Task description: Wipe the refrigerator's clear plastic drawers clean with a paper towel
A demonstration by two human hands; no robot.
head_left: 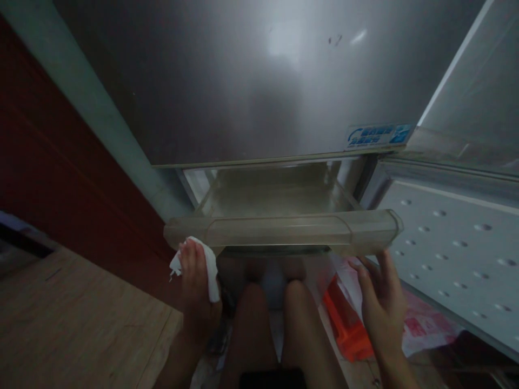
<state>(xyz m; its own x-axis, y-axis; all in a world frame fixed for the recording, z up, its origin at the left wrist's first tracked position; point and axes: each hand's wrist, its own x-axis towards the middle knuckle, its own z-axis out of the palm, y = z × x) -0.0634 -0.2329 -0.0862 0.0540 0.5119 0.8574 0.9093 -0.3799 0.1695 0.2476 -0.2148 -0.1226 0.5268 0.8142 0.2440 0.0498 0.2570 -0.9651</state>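
left grip (198, 281) closed over white cloth (212, 271), palm hidden | drawer (279, 231) juts out at its two o'clock | right grip (383, 297) loosely curled under drawer's corner, fingertips partly hidden, cannot tell whether holding; drawer at ten o'clock

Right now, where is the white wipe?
In the head view, the white wipe is left of centre, held in the left hand, right by the left end of the drawer front.
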